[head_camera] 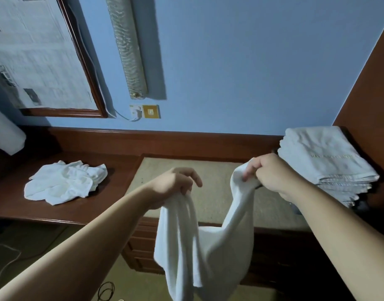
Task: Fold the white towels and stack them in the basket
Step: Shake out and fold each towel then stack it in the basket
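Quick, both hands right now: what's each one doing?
Left hand: closed, gripping one bunched top corner of the white towel.
Right hand: closed, gripping the other top corner of the same towel, which hangs between them.

Soft matt terry-cloth towel (199, 242); glossy reddish varnished wood desk (82, 209); smooth matt blue wall (252, 72).

Dim, bluish indoor light; soft shadows on the wall (230, 61) (wide-angle bending at edges), slightly soft focus.
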The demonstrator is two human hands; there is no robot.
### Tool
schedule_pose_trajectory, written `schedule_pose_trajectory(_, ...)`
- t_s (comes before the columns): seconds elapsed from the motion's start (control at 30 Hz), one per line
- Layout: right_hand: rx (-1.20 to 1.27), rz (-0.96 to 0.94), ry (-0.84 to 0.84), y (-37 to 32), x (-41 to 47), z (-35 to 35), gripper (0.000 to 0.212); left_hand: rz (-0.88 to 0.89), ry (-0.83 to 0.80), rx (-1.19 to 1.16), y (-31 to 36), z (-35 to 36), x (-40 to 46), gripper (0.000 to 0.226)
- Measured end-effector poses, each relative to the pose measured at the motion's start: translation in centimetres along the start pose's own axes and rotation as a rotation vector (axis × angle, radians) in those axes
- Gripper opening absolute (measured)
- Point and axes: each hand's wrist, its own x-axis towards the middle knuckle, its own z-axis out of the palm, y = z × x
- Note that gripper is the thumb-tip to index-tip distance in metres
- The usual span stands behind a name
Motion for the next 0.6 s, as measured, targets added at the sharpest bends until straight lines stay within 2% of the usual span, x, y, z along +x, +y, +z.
schedule_pose_trajectory(0.07, 0.082, -0.014, -0.137, -0.3, -0.7, 1.3, 0.059, 0.07, -0.037, -0.039, 1.1, -0.4, -0.4, 0.042)
schedule_pose_trajectory(0.13, 0.15, -0.022, -0.279, -1.2, -1.9, 2.6, 0.04, 0.146, -0.077, 0.017, 2.3, -0.5, -0.7, 0.041)
schedule_pose_trajectory(0.2, 0.065, -0.103, -0.356, -1.8, -2.8, 3.8, 0.023, 0.245, -0.094, 0.094, 3.3, -0.4, -1.0, 0.038)
schedule_pose_trajectory(0.23, 0.008, -0.143, -0.37, -1.9, -3.1, 4.5, 0.025, 0.289, -0.093, 0.121, 3.5, -0.5, -1.1, 0.038)
schedule_pose_trajectory(0.3, -0.005, -0.184, -0.39, -1.8, -3.6, 5.8, 0.046, 0.345, -0.096, 0.176, 3.9, -0.5, -1.4, 0.037)
schedule_pose_trajectory(0.33, 0.041, -0.187, -0.397, -1.8, -3.6, 6.3, 0.049, 0.354, -0.099, 0.208, 4.0, -0.6, -1.6, 0.036)
schedule_pose_trajectory(0.4, 0.091, -0.226, -0.415, -1.6, -3.5, 7.1, 0.033, 0.363, -0.083, 0.293, 4.0, -0.8, -1.9, 0.036)
schedule_pose_trajectory(0.47, 0.038, -0.293, -0.364, -1.6, -3.3, 7.3, 0.017, 0.387, 0.0, 0.432, 3.4, -1.4, -2.0, 0.039)
schedule_pose_trajectory(0.53, -0.006, -0.336, -0.28, -1.7, -3.1, 6.8, 0.019, 0.35, 0.074, 0.568, 2.3, -2.1, -2.2, 0.038)
schedule_pose_trajectory(0.6, 0.053, -0.324, -0.214, -1.8, -3.1, 6.0, 0.017, 0.268, 0.102, 0.613, 0.5, -2.6, -2.5, 0.03)
